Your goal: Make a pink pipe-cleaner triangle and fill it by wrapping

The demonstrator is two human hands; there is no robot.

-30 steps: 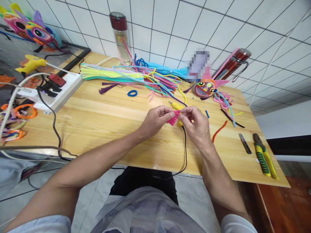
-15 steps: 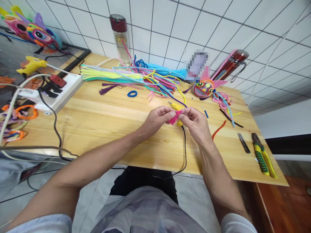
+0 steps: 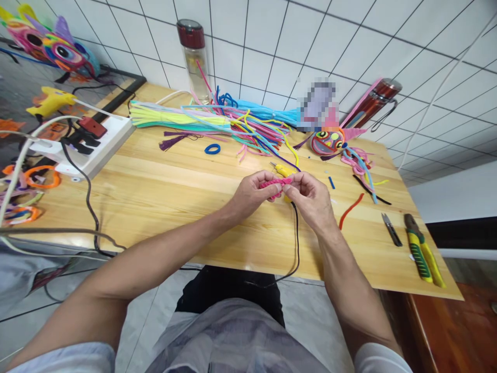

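A small ridged piece of pink pipe cleaner [image 3: 276, 183] is pinched between my two hands above the table. My left hand [image 3: 254, 191] grips its left side, thumb on the near face. My right hand [image 3: 310, 194] closes thumb and finger on its right end. Under and just behind the hands lies a yellow glue gun [image 3: 284, 170], partly hidden by them, its black cord running toward the table's front edge. To the right of my right hand are a short blue piece [image 3: 331, 182] and a red pipe cleaner [image 3: 351, 211].
Bundles of coloured pipe cleaners [image 3: 178, 115] lie along the back, near a glass bottle [image 3: 196, 72] and a red flask [image 3: 373, 103]. A colourful mask ornament [image 3: 326, 141] sits back right. Snips [image 3: 391, 229] and pliers [image 3: 423, 251] lie right. A power strip [image 3: 112, 147] stands left.
The pink piece has turned between my fingers, from slanting downward with its ridged face showing to lying more level and narrower. Both hands stay in nearly the same place.
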